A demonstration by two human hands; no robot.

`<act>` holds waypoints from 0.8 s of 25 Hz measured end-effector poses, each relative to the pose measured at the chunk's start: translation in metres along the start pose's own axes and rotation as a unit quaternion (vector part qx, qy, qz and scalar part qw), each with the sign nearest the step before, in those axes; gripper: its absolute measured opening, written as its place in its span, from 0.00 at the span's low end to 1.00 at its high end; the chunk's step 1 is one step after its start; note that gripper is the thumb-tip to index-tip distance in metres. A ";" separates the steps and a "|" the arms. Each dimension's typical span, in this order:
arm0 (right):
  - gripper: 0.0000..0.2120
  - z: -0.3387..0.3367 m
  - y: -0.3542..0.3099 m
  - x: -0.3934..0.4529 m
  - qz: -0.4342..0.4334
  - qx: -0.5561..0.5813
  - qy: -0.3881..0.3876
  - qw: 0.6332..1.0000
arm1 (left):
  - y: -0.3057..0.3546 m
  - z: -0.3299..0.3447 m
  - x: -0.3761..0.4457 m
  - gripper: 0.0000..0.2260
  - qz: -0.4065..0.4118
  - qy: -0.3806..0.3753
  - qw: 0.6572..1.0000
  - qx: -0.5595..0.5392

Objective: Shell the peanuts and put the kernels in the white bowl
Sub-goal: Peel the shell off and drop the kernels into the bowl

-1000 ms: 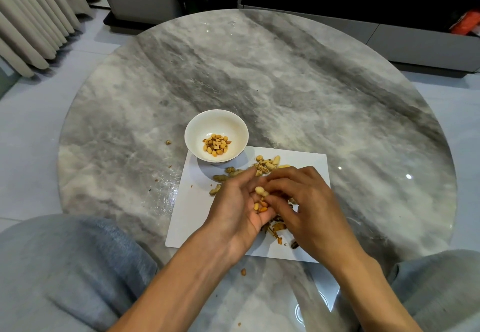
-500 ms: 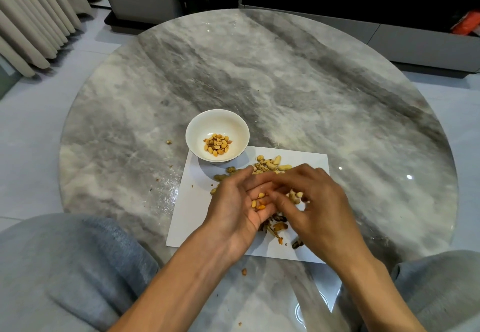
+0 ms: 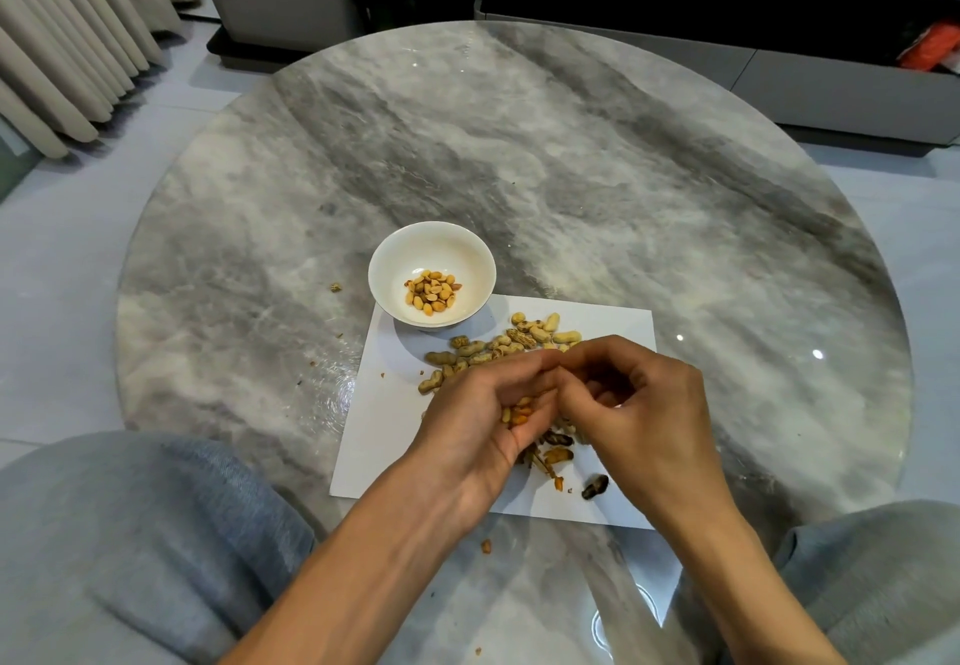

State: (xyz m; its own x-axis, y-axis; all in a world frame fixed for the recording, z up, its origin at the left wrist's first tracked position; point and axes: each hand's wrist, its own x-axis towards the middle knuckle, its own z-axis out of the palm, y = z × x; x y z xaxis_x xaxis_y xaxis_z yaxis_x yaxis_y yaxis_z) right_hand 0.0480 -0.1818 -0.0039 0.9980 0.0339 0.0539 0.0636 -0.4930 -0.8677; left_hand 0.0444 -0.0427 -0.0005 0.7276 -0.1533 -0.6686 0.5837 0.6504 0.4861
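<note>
**Hands meet over the paper, kernels cupped**

No writing is legible. Near the white bowl [image 3: 432, 279], the left hand [image 3: 485, 417] cups kernels [image 3: 519, 412]; the right hand [image 3: 641, 407], fingers curled, pinches at its fingertips. Unshelled peanuts [image 3: 498, 347] lie just beside the bowl.

One white bowl [image 3: 470, 253], one paper sheet [image 3: 384, 415], two hands.

Right hand [image 3: 636, 420] fingers now curled in over the left hand [image 3: 483, 420], whole peanut gone from left fingertips, kernels [image 3: 519, 412] remaining in its palm
</note>
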 end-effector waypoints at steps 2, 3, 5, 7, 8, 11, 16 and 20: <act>0.13 -0.002 -0.003 0.002 0.020 0.049 -0.019 0.998 | 0.000 0.001 -0.001 0.10 0.004 0.002 1.000 0.005; 0.13 -0.002 -0.004 0.002 0.027 0.066 -0.033 0.997 | 0.000 0.000 -0.001 0.09 0.007 0.007 1.000 0.000; 0.12 -0.003 -0.005 0.003 0.037 0.089 -0.055 0.994 | 0.001 0.000 0.000 0.08 0.010 0.015 1.000 -0.007; 0.11 -0.003 -0.006 0.003 0.042 0.100 -0.056 0.992 | 0.002 0.000 0.000 0.07 0.006 0.015 1.000 0.002; 0.11 -0.003 -0.006 0.003 0.040 0.103 -0.050 0.993 | 0.001 0.000 0.000 0.06 0.001 0.016 1.000 0.009; 0.10 -0.002 -0.007 0.002 0.027 0.097 -0.030 0.994 | 0.000 0.000 -0.001 0.07 -0.006 0.016 1.000 0.021; 0.07 0.001 -0.001 0.001 -0.037 0.041 0.009 0.998 | -0.002 -0.001 0.001 0.09 0.003 0.002 1.000 0.010; 0.06 0.008 0.005 0.001 -0.143 -0.087 0.052 0.984 | -0.003 0.001 0.001 0.07 0.018 -0.004 1.000 -0.010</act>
State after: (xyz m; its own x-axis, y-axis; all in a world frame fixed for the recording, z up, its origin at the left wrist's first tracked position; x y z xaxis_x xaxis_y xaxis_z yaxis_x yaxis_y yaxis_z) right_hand 0.0489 -0.1776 -0.0124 0.9336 0.1076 0.3419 0.3321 -0.6187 -0.7120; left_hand 0.0439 -0.0450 -0.0021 0.7508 -0.1366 -0.6463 0.5505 0.6701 0.4979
